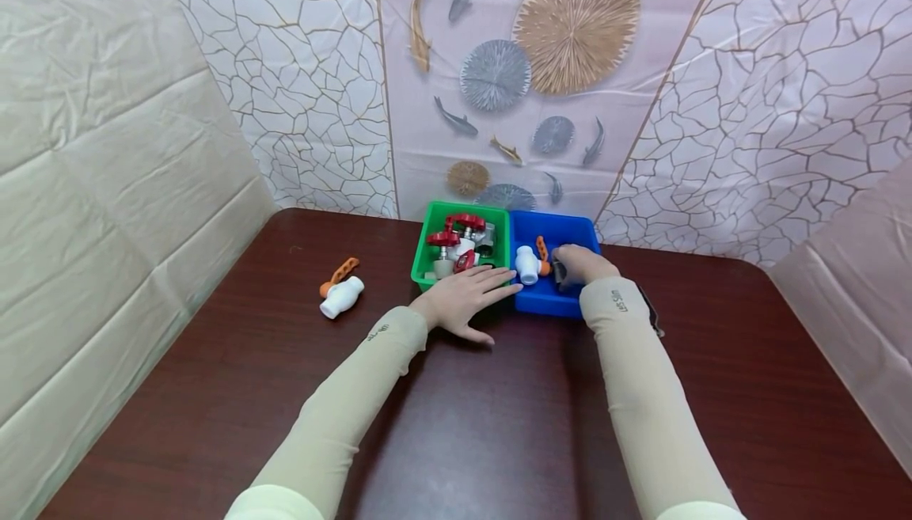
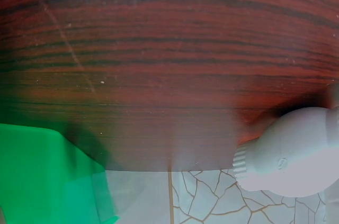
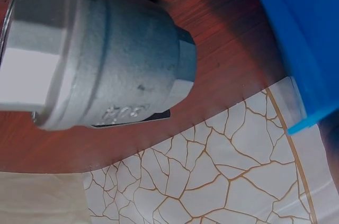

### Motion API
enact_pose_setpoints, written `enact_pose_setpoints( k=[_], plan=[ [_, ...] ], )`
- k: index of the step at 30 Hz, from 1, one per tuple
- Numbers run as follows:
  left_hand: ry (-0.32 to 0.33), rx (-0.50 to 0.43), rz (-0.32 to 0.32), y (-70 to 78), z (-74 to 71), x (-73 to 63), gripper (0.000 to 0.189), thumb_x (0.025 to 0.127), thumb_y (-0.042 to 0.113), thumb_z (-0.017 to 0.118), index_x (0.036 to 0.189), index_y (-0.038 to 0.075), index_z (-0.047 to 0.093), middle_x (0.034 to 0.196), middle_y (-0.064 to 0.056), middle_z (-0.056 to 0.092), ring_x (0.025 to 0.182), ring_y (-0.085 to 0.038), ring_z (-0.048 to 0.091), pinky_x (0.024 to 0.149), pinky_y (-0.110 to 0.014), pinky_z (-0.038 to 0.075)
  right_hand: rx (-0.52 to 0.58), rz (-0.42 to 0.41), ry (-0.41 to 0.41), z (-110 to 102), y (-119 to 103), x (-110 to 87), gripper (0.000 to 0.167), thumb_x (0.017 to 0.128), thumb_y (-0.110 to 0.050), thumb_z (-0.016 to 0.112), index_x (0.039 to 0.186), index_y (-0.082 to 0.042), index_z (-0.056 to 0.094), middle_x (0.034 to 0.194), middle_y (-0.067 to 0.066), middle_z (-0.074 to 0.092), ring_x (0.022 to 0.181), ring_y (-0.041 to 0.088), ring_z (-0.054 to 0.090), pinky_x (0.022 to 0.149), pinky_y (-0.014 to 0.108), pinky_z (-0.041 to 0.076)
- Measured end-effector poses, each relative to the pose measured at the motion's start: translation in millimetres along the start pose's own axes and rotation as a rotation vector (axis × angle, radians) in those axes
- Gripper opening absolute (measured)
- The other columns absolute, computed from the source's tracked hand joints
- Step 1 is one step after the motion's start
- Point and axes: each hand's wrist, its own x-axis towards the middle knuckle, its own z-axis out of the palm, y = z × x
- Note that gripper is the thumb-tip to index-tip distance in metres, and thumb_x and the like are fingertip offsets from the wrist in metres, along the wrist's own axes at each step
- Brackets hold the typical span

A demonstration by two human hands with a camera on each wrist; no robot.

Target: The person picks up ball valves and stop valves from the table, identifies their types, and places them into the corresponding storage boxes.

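Note:
My left hand [image 1: 466,298] lies with fingers spread over the front of the green bin [image 1: 420,263], its fingertips reaching the blue bin's near left corner. My right hand [image 1: 584,264] reaches into the blue bin [image 1: 545,305] and grips a dark grey fitting [image 1: 560,273], largely covered by the fingers. Beside that fitting lies a white ball valve [image 1: 527,265] with an orange handle. Inside the green bin are several valves with red handwheels [image 1: 443,238] and metal bodies.
Left of the green bin, another white valve [image 1: 342,297] with an orange handle lies on the brown table [image 1: 492,425]. A silver metal valve [image 3: 122,54] lies outside the blue bin, mostly hidden by the right sleeve in the head view. Patterned cloth [image 1: 306,69] hangs behind.

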Motion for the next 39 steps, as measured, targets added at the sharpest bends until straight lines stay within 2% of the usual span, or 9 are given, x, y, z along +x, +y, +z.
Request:
enact_pose_setpoints(
  k=[3,6,9,23,30,39],
  plan=[
    [-0.003,0.006,0.0,0.3,-1.1,0.2,0.096,0.08,0.073,0.049,0.151,0.014,0.022,0.154,-0.01,0.027,0.144,-0.022,0.022,0.118,-0.036,0.019,0.002,0.0,0.009,0.6,0.0,-0.5,0.038,0.08,-0.009,0.073,0.114,0.002,0.059,0.102,0.017,0.062,0.096,0.03,0.056,0.088,0.043,0.049],
    [-0.007,0.008,0.0,0.6,-2.4,0.2,0.096,0.08,0.073,0.049,0.151,0.014,0.022,0.154,-0.01,0.027,0.144,-0.023,0.023,0.118,-0.037,0.019,-0.002,0.012,0.01,0.8,-1.3,-1.8,0.059,0.081,-0.011,0.073,0.133,0.003,0.049,0.119,0.022,0.056,0.111,0.035,0.053,0.098,0.048,0.045],
    [-0.011,0.005,0.001,0.8,-2.9,0.6,0.096,0.08,0.073,0.049,0.151,0.014,0.022,0.154,-0.01,0.028,0.144,-0.023,0.023,0.118,-0.037,0.02,-0.008,0.017,0.007,0.3,-2.5,-3.7,0.069,0.082,-0.012,0.073,0.14,0.004,0.04,0.127,0.025,0.051,0.119,0.039,0.049,0.1,0.051,0.042],
    [-0.016,-0.013,-0.011,1.6,-2.6,1.4,0.096,0.08,0.072,0.051,0.151,0.014,0.022,0.154,-0.01,0.028,0.144,-0.022,0.022,0.118,-0.038,0.019,-0.01,0.019,0.062,-5.5,-3.3,-14.0,0.068,0.086,-0.019,0.069,0.142,0.002,0.037,0.14,0.027,0.039,0.131,0.044,0.036,0.106,0.057,0.033],
    [-0.025,-0.004,-0.021,1.7,-3.8,1.2,0.096,0.08,0.073,0.05,0.151,0.015,0.021,0.155,-0.009,0.027,0.145,-0.023,0.021,0.118,-0.039,0.019,-0.018,-0.009,0.104,-9.3,-5.0,-18.4,0.066,0.086,-0.018,0.069,0.14,0.004,0.039,0.139,0.029,0.039,0.13,0.046,0.037,0.106,0.057,0.033],
    [-0.02,-0.019,-0.028,2.8,-3.9,2.7,0.095,0.08,0.071,0.053,0.151,0.015,0.023,0.154,-0.01,0.029,0.144,-0.023,0.023,0.118,-0.038,0.019,0.024,0.004,0.136,-11.0,-3.0,-22.4,0.062,0.088,-0.019,0.067,0.139,0.005,0.04,0.141,0.028,0.038,0.131,0.045,0.036,0.107,0.057,0.032]
  ],
)
